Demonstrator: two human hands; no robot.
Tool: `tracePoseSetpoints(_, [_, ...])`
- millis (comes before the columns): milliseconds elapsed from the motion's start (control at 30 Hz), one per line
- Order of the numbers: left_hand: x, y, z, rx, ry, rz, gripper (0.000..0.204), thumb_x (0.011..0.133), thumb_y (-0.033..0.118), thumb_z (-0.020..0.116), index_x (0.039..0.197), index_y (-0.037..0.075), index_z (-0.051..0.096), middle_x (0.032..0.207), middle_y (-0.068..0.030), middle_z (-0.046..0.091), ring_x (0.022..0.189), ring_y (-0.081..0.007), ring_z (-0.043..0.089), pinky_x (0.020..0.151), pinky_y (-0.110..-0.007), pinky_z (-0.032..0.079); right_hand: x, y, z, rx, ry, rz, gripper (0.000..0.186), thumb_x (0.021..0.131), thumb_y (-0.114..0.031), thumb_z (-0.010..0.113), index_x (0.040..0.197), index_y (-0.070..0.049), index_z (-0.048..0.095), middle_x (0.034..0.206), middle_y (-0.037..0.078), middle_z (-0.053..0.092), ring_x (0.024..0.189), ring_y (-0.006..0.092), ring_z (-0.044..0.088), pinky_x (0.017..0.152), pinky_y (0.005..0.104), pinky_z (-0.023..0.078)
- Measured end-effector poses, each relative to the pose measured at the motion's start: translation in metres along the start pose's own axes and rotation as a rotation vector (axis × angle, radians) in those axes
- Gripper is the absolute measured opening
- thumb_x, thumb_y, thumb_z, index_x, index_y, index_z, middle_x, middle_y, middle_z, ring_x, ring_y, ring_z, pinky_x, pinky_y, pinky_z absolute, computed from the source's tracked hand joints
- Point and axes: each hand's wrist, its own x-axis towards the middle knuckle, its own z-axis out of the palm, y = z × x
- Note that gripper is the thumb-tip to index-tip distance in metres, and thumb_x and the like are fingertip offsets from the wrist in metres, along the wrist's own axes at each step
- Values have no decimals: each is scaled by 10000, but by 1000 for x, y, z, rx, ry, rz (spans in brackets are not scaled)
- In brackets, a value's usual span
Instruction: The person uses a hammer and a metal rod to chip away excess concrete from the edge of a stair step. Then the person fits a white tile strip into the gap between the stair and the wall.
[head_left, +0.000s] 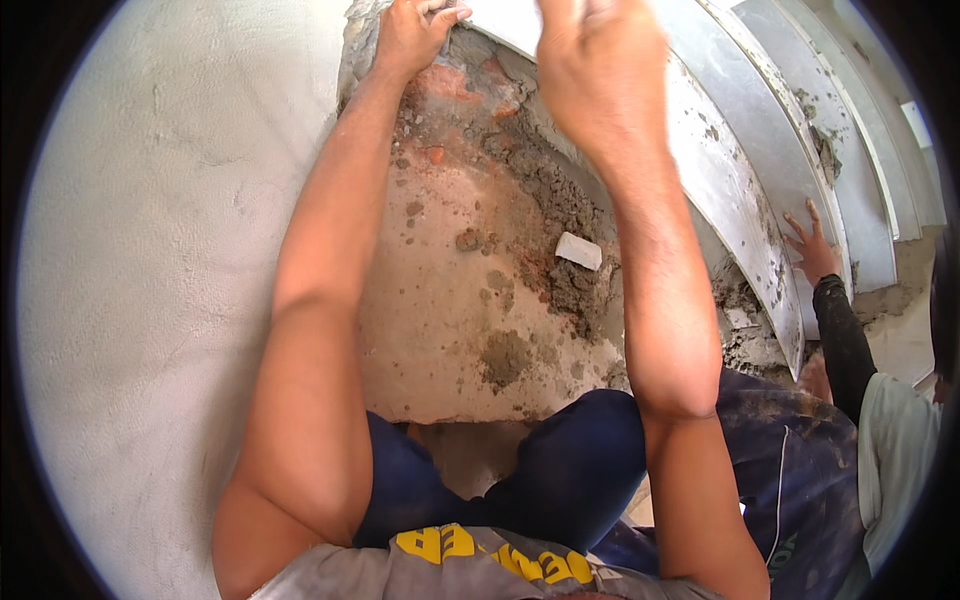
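At the top, my left hand [412, 38] has its fingers curled at the left end of a white slab [497, 18], gripping its edge. My right hand [602, 70] is raised over the same slab, slightly blurred, its fingertips cut off by the upper edge. Beneath both hands lies a dusty step surface [460, 340] with exposed red brick [445, 82], crumbly grey mortar [560, 295] and a small white chip [578, 250].
A grey plastered wall [150, 250] runs along my left. Curved slab steps [760, 110] climb at the right, where another person's hand [815, 250] rests spread on one. That co-worker's dark sleeve and light shirt [895, 460] are close beside my right arm.
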Motion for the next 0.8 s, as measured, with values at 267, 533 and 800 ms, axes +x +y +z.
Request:
tracePoseSetpoints(267, [7,-9,3,-2,-8,39,245,901,226,701,805,1,713,597,-184,575,521,-239,506,549,-409,440,-7,42,24,-108,-241,140,425,1070,-259,541,697,-55,554,531,38,531,487,131,559,401,314,389])
tracePoseSetpoints(533, [4,-4,9,-1,20,50,251,908,231,696,818,-2,717,613,-206,574,527,-261,513,554,-423,440,-3,13,6,99,-60,108,360,1022,-227,586,879,90,679,725,275,688,680,393,720,606,474,564])
tracePoseSetpoints(800, [2,-1,3,-56,39,45,204,913,199,692,877,6,748,629,-180,599,556,-219,522,572,-396,452,13,-3,4,202,85,-98,278,1017,-176,580,905,77,613,715,264,627,669,431,643,622,477,499])
